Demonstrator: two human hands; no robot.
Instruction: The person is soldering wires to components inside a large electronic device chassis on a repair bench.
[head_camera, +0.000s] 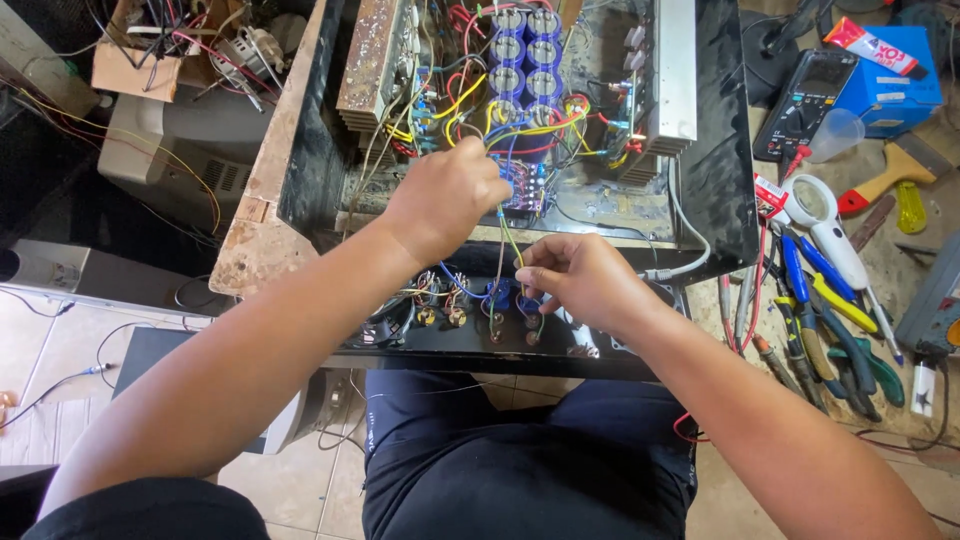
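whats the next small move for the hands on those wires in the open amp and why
Probably keep the left hand holding the thin wires taut while the right hand guides their lower ends onto a front panel terminal. The wires run between both hands, and the right fingertips sit just above the panel's knobs.

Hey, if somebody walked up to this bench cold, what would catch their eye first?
Probably the open amplifier case in the middle, packed with coloured wires and a block of blue capacitors at the top. Both hands work over it: the left hand pinches wires, the right hand is at the front panel. Pliers and screwdrivers lie right.
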